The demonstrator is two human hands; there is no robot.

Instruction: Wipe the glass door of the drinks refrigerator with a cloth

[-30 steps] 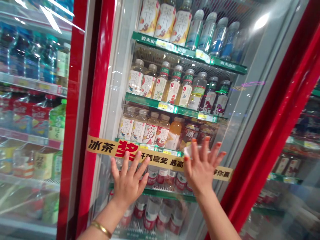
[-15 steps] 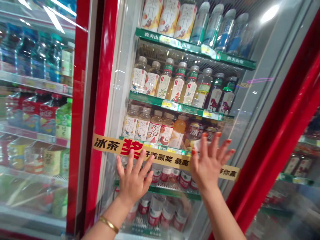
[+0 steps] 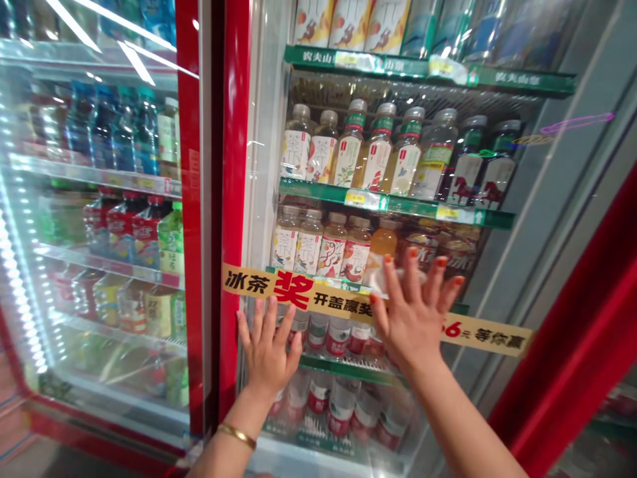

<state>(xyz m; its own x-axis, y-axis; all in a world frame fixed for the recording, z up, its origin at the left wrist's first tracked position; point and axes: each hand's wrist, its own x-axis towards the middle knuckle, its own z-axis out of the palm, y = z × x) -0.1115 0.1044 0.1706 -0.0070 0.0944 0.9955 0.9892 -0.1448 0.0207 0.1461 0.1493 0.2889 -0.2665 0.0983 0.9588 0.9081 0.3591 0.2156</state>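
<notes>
Both hands flat against the glass door (image 3: 497, 199) of a red-framed drinks cooler, where a yellow banner sticker (image 3: 298, 300) runs across the pane at a slight downward slant to the right. Left hand (image 3: 269, 348) sits just below the banner, near its left end: fingers spread and straight, palm on the glass, fingertips (image 3: 259, 307) touching the sticker's lower edge; it grips nothing. Gold bracelet (image 3: 236, 435) on that wrist. Right hand (image 3: 413, 315) lies over the banner's middle, covering part of the print, fingers splayed upward above the strip. A small white wad (image 3: 379, 282), cloth or tissue, I cannot tell which, shows under the thumb side, pinned between hand and glass rather than clasped by curled fingers. Judgement on progress: the left part of the banner looks flat and stuck down; the stretch right of the right hand, toward the red door frame (image 3: 572, 345), also appears to lie on the glass, though whether it is pressed smooth cannot be told from here. Pressing along the middle seems to be the step in hand. Bottles on green shelves (image 3: 398, 202) stand behind the pane, above the banner.
</notes>
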